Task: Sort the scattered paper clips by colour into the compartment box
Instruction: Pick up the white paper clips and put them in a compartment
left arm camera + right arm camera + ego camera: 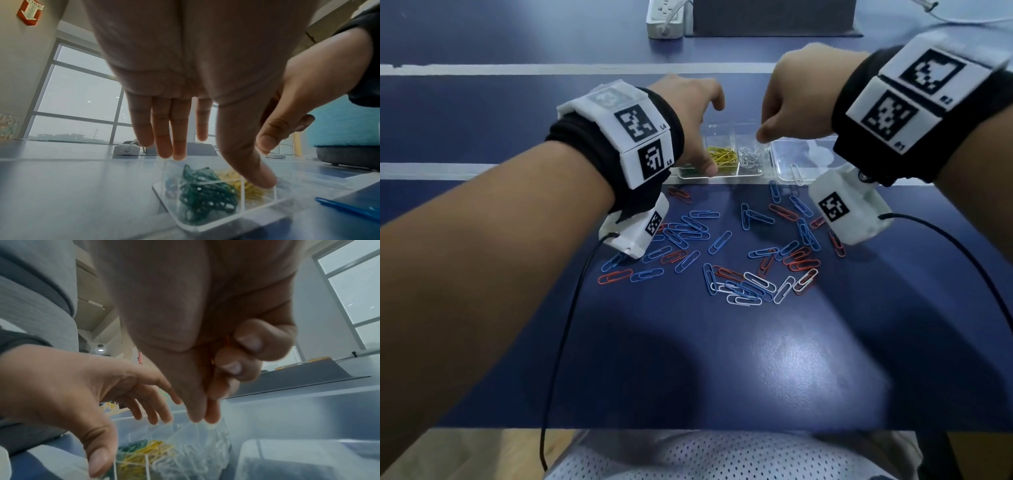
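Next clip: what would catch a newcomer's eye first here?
The scatter of blue, red and white clips across the near table. Behind it, both hands hover over the clear box, which holds green, yellow and white clips: the left hand spread open, the right hand curled, something orange-red in its grip.

Wrist rigs, bare forearms

Black fabric bands on both wrists carry white blocks (914, 92) printed with black square codes; a white camera housing (849, 212) hangs under each, trailing a thin black cable (565, 329). White mesh garment (722, 459) below.
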A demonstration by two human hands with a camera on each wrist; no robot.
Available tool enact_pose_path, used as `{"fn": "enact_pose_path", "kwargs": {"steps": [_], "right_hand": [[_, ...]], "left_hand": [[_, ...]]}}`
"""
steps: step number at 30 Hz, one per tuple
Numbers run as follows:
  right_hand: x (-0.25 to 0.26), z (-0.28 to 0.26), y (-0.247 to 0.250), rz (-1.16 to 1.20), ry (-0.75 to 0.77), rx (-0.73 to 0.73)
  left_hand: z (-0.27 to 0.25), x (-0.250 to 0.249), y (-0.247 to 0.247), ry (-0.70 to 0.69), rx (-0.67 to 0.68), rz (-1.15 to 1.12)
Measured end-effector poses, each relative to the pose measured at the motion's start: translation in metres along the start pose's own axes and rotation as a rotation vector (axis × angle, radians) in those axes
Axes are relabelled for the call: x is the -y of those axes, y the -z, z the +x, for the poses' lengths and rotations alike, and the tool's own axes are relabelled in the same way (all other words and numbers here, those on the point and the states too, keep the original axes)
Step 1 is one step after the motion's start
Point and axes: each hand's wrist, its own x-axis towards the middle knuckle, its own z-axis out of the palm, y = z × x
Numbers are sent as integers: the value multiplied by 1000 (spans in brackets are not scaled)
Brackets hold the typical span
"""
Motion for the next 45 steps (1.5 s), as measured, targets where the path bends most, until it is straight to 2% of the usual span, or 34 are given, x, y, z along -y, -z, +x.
{"fn": "enact_pose_path", "kwargs": {"steps": [5, 7, 10, 13, 17, 21, 24, 28, 36, 42, 45], "right_hand": [[-9, -13, -7, -80, -56, 165], [-10, -12, -13, -76, -53, 176], [-10, -13, -13, -55, -50, 163], [-11, -13, -8, -28, -43, 131], [-7, -11, -4, 163, -39, 49], [3, -11, -9, 345, 10, 15], [6, -13, -13, 390, 22, 24], [3, -18, -13, 429, 25, -37], [3, -30, -18, 138, 129, -26], [0, -35, -17, 158, 166, -77], [0, -53, -17, 157, 264, -62]], "left_hand": [[-11, -6, -2, -82, -44, 50], [-19, -15, -2, -161, -55, 56], [-35, -32, -8, -320, 76, 64], [-51, -43, -16, -418, 221, 82], [-67, -47, -23, -500, 289, 129], [-75, -46, -29, -502, 315, 171], [-79, -41, -31, -478, 330, 187], [-82, -34, -35, -457, 373, 186], [-85, -23, -35, -456, 290, 104], [-89, -13, -23, -422, 200, 5], [-89, -10, -21, -408, 189, -4]]}}
